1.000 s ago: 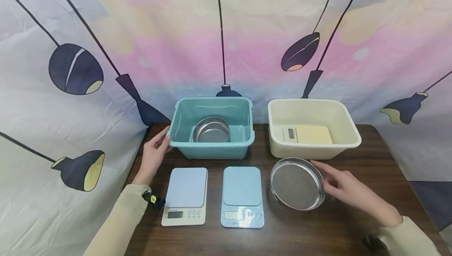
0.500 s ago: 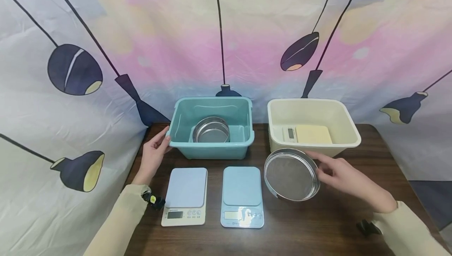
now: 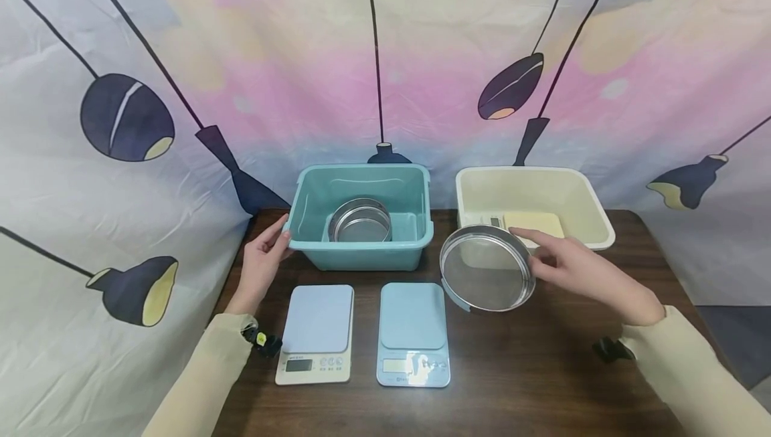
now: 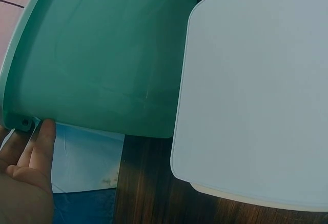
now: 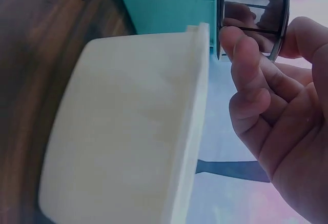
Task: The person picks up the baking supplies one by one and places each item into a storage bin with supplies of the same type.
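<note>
In the head view my right hand (image 3: 575, 266) pinches the rim of a round steel sieve (image 3: 486, 273) between thumb and fingers. The sieve is lifted and tilted in front of the cream basin (image 3: 590, 189), whose front edge shows faintly through the mesh. In the right wrist view the fingers and thumb clasp the shiny wall of the sieve (image 5: 256, 3). My left hand (image 3: 262, 263) grips the left rim of the teal basin (image 3: 361, 259), its fingers at the rim's corner in the left wrist view. Another round sieve (image 3: 360, 221) sits inside the teal basin.
Side by side on the dark wooden table (image 3: 512, 383) lie a white kitchen scale (image 3: 319, 320) and a light blue kitchen scale (image 3: 412, 316). A pale yellow scale (image 3: 533, 223) lies in the cream basin. A patterned cloth (image 3: 271, 89) hangs behind the table.
My right hand has raised the sieve and carried it leftward and back, from beside the blue scale to before the cream basin. The left hand stays on the teal basin's rim.
</note>
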The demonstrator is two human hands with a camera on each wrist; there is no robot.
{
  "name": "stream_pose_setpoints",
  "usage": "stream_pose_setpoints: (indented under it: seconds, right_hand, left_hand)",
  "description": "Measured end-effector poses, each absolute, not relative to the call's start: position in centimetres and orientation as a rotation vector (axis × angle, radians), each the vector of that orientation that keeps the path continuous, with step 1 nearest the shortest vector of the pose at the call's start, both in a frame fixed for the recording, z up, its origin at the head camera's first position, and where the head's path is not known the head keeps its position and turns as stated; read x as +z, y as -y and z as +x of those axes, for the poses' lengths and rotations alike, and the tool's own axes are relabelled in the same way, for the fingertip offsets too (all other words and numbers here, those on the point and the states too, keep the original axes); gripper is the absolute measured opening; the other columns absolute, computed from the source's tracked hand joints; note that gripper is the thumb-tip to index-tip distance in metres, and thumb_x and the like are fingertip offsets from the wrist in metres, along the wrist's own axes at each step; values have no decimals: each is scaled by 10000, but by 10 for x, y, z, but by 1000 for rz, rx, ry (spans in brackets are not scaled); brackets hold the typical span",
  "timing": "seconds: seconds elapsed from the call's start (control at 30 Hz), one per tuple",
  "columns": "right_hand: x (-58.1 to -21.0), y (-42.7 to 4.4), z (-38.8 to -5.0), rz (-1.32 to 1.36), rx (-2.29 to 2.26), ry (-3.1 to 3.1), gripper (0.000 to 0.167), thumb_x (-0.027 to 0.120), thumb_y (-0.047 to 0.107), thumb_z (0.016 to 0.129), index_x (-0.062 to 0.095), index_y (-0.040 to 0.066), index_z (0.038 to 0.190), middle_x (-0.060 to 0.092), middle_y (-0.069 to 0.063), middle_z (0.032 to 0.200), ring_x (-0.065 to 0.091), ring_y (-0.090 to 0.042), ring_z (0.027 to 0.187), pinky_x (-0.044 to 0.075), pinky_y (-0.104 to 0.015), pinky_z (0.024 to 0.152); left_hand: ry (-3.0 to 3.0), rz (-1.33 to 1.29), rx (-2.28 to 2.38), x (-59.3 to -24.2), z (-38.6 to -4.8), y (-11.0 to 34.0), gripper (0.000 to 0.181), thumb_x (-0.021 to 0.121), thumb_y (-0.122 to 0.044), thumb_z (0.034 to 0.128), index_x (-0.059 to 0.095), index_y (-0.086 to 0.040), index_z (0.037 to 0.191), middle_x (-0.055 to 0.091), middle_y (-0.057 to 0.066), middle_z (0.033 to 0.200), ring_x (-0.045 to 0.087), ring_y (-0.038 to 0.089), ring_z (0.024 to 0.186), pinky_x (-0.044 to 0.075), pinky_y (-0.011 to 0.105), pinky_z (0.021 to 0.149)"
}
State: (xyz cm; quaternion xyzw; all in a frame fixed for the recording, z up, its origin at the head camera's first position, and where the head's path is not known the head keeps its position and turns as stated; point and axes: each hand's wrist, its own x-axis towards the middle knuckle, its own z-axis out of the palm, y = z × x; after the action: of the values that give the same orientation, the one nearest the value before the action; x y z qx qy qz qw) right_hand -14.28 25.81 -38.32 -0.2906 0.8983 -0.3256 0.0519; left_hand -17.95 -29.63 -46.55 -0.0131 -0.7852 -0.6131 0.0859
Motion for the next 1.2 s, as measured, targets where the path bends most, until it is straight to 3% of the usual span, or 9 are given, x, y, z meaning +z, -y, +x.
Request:
stream_pose_setpoints:
  seconds: [0.47, 0.67, 1.0, 1.2]
  right_hand:
    - [-353, -248, -179, -928, -891, -2757, 565, 564, -12, 967, 487, 67, 1521, 583, 145, 602, 563, -65, 535, 453, -251, 522]
    - [-342, -243, -195, -919, -878, -2736, 577, 547, -2, 967, 476, 75, 1534, 595, 95, 607, 586, -150, 551, 419, -263, 487]
    - [-329, -233, -220, -868, -844, -2722, 587, 508, 21, 985, 450, 94, 1565, 608, 32, 607, 530, -185, 540, 387, -268, 488]
    - [-322, -223, -234, -855, -856, -2699, 594, 493, 23, 993, 436, 100, 1579, 623, -9, 611, 580, -215, 570, 376, -271, 494]
  left_hand:
    - [2331, -59, -1830, -465, -181, 296, 484, 591, -264, 1085, 518, -130, 1545, 571, 236, 1468, 665, -14, 1096, 572, 186, 896]
    - [2314, -60, -1844, -465, -181, 296, 484, 585, -246, 1087, 516, -98, 1543, 551, 262, 1479, 669, 19, 1121, 573, 192, 900]
    - [2320, -45, -1844, -463, -179, 295, 487, 587, -248, 1086, 514, -99, 1544, 556, 251, 1479, 670, 29, 1128, 573, 186, 894]
    - [2321, -42, -1848, -464, -179, 295, 493, 590, -260, 1085, 513, -102, 1546, 551, 243, 1488, 667, 31, 1133, 571, 180, 895]
